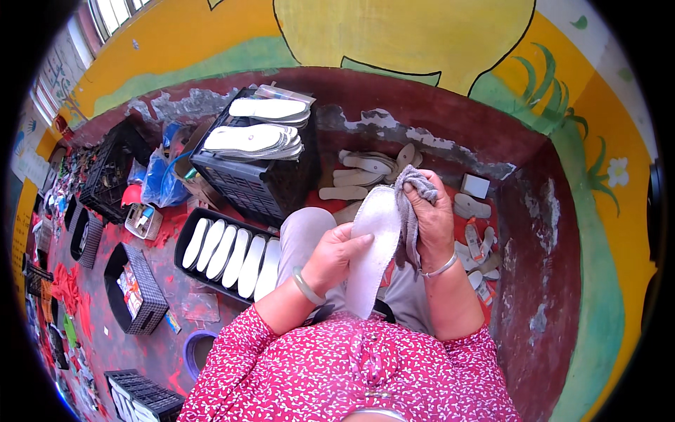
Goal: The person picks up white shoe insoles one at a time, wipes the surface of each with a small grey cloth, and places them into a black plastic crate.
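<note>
A white insole (375, 232) with stitching along its edge is held upright above my lap. My left hand (336, 254) grips its left side, thumb lying on the face and the other fingers behind it. In my right hand (430, 224) is a bunched grey cloth (408, 221), pressed against the insole's right edge near the top. The fingers of that hand are closed round the cloth. To the left of my knee, a black basket (184, 271) holds several white insoles (222, 247) standing in a row.
A black crate (246, 184) ahead carries stacked white insoles (253, 139). More insoles (362, 169) lie piled by the wall. A patterned basket (149, 309), a purple-rimmed bucket (190, 355) and another crate (144, 387) stand at left. Red scraps (67, 288) litter the floor.
</note>
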`<act>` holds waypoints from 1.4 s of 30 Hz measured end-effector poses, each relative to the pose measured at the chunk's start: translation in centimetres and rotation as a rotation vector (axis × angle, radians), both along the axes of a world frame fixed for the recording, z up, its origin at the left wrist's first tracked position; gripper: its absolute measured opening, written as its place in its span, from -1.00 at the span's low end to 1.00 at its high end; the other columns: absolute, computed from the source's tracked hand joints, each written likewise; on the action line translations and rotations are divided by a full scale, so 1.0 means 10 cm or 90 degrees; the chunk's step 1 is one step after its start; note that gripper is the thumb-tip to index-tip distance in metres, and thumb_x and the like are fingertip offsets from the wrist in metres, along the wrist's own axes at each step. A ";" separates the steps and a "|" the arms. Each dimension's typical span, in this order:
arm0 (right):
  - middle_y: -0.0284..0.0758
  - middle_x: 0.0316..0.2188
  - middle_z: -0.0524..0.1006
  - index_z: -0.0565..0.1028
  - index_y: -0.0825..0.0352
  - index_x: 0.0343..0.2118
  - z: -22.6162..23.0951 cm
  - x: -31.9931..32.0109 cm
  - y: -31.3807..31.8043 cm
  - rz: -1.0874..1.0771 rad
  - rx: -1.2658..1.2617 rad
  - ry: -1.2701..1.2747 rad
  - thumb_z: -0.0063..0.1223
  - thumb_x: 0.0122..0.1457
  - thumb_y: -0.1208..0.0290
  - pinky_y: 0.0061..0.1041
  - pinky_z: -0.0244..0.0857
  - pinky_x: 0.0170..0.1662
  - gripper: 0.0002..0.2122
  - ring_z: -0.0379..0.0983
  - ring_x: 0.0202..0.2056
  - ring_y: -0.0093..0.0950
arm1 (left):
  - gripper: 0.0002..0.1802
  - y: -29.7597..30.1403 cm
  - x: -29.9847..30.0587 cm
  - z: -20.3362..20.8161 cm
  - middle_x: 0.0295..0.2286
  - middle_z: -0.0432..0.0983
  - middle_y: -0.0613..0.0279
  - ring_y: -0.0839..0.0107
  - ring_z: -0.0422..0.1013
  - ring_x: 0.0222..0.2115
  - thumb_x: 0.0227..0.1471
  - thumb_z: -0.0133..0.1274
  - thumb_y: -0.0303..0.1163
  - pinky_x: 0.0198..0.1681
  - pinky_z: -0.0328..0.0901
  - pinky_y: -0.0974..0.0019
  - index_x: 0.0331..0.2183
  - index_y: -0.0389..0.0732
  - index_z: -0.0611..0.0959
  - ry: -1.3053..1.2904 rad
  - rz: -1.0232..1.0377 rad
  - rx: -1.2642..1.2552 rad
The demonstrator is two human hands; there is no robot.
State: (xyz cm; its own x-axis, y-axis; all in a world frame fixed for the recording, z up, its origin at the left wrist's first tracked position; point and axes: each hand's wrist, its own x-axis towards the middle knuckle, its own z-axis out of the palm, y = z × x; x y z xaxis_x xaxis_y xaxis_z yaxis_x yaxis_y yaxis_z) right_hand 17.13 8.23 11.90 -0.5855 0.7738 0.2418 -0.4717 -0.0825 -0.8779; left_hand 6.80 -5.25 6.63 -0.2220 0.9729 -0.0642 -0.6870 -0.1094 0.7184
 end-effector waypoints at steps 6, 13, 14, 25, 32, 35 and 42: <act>-0.49 -0.39 0.44 0.35 0.32 -0.18 -0.34 -0.07 -0.17 -0.035 -0.102 0.030 0.02 0.17 0.45 -0.69 0.26 -0.25 -0.81 0.33 -0.35 -0.70 | -0.77 0.01 -0.01 -0.06 -0.34 0.54 0.16 0.43 0.49 -0.38 0.09 -0.04 -0.49 -0.30 0.40 0.37 -0.17 -0.32 0.51 -0.017 0.067 -0.008; -0.48 -0.36 0.44 0.33 0.30 -0.18 -0.61 0.07 -0.44 -0.024 0.174 -0.256 0.08 0.14 0.42 -0.69 0.23 -0.21 -0.77 0.31 -0.31 -0.72 | -0.79 0.06 -0.16 -0.12 -0.32 0.53 0.19 0.44 0.47 -0.35 0.08 -0.03 -0.47 -0.23 0.37 0.37 -0.20 -0.30 0.52 -0.042 0.195 0.008; -0.49 -0.37 0.43 0.34 0.30 -0.19 -0.63 0.08 -0.49 0.033 0.166 -0.230 0.08 0.14 0.42 -0.70 0.22 -0.21 -0.77 0.30 -0.33 -0.72 | -0.79 0.05 -0.21 -0.11 -0.32 0.53 0.18 0.44 0.47 -0.35 0.08 -0.02 -0.48 -0.23 0.37 0.36 -0.20 -0.30 0.52 -0.044 0.205 0.012; -0.38 -0.39 0.47 0.39 0.33 -0.29 -0.57 0.35 -0.13 0.236 -0.291 -0.102 -0.03 0.15 0.35 -0.58 0.31 -0.25 -0.84 0.40 -0.35 -0.58 | -0.62 -0.06 -0.45 -0.02 -0.20 0.46 0.16 0.44 0.43 -0.25 0.09 -0.07 -0.52 -0.16 0.35 0.35 -0.02 -0.28 0.37 0.057 0.235 0.042; -0.34 -0.31 0.49 0.30 0.48 0.05 -0.41 0.14 -0.32 0.125 -0.034 -0.235 0.01 0.11 0.51 -0.63 0.28 -0.15 -0.58 0.39 -0.30 -0.64 | -0.37 -0.02 -0.19 -0.05 0.05 0.24 0.12 0.39 0.25 0.02 0.10 -0.14 -0.57 0.05 0.18 0.36 0.18 -0.20 0.09 0.283 0.203 0.060; -0.38 -0.24 0.46 0.32 0.48 0.04 -0.41 0.11 -0.38 0.107 0.154 -0.313 -0.01 0.15 0.47 -0.68 0.26 -0.22 -0.61 0.33 -0.27 -0.69 | -0.31 0.00 -0.17 -0.23 0.07 0.21 -0.03 0.28 0.21 0.07 0.09 -0.14 -0.57 0.06 0.12 0.37 0.21 -0.19 0.01 0.593 0.272 0.037; -0.43 -0.37 0.49 0.47 0.46 -0.18 -0.45 0.17 -0.36 0.081 0.050 -0.302 -0.02 0.18 0.45 -0.68 0.26 -0.30 -0.78 0.34 -0.35 -0.72 | -0.32 -0.05 -0.11 -0.20 0.03 0.27 -0.03 0.35 0.26 0.01 0.10 -0.10 -0.54 0.03 0.14 0.37 0.20 -0.21 0.04 0.715 0.285 0.018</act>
